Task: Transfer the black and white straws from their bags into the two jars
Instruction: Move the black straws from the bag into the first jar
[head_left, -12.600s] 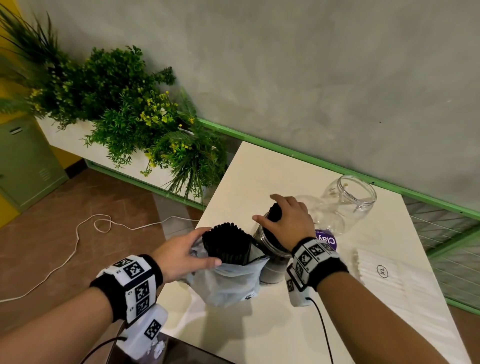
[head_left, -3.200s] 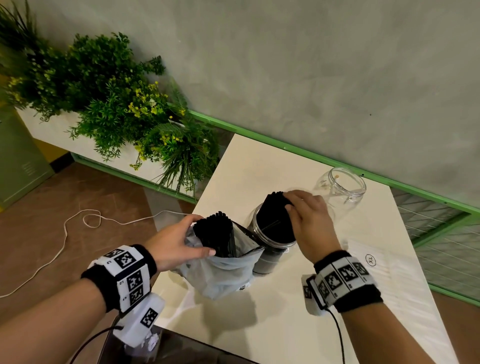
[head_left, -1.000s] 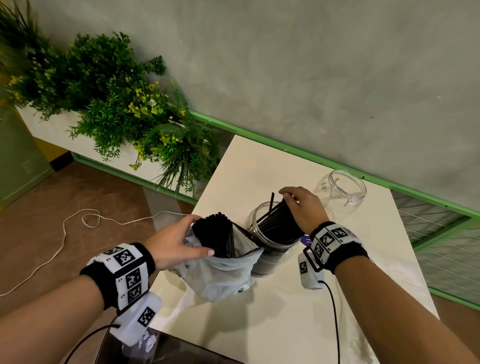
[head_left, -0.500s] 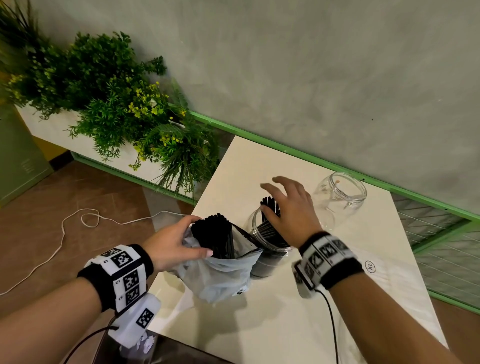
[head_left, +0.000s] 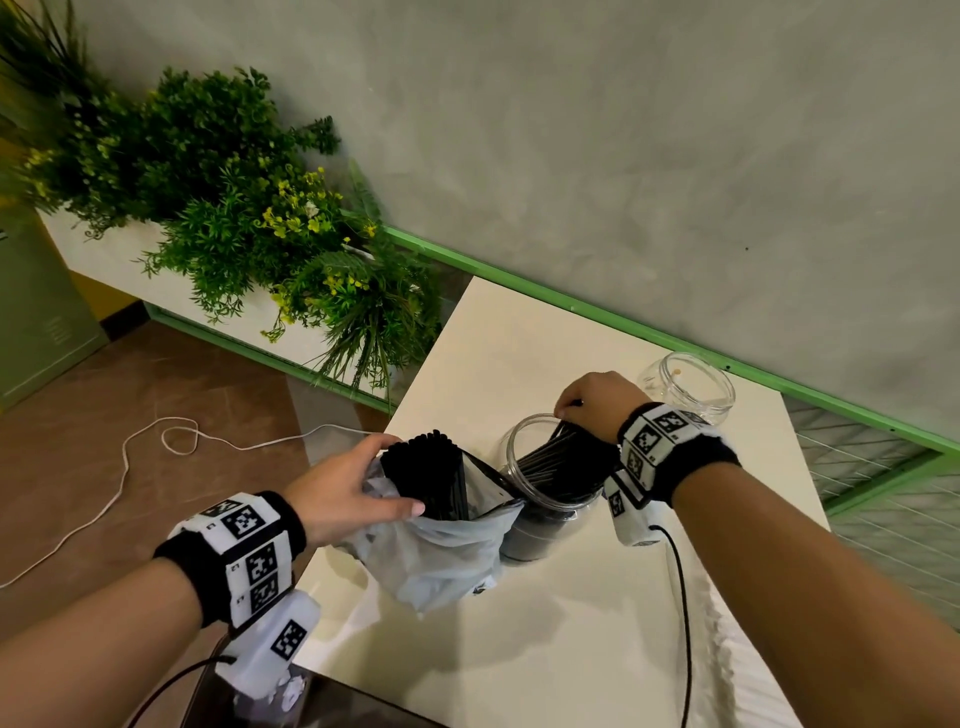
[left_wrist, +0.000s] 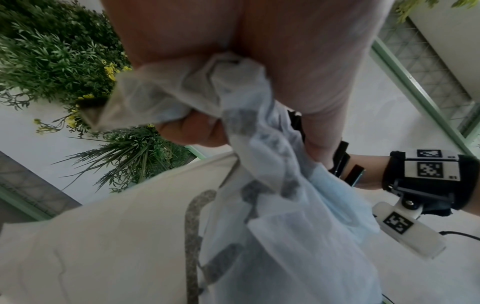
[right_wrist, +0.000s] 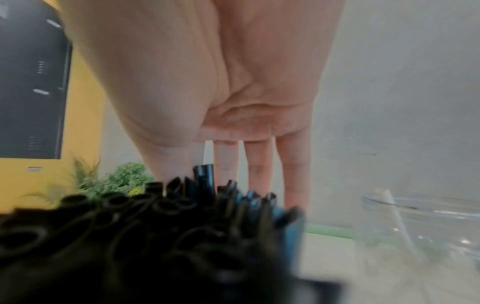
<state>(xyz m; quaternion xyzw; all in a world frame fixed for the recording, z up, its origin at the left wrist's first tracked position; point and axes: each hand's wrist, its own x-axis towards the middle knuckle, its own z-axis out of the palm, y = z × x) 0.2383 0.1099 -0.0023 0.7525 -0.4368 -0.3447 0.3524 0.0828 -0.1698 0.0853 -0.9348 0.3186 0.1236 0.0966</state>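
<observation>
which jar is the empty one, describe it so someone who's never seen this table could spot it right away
Start at the cream table by the grey wall and look to its far right corner, just past the right hand. The clear glass jar there stands apart. Unlike the nearer jar packed with black straws, it is almost empty.

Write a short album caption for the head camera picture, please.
Left hand holds the straw bag open while right hand settles black straws in a jar.
</observation>
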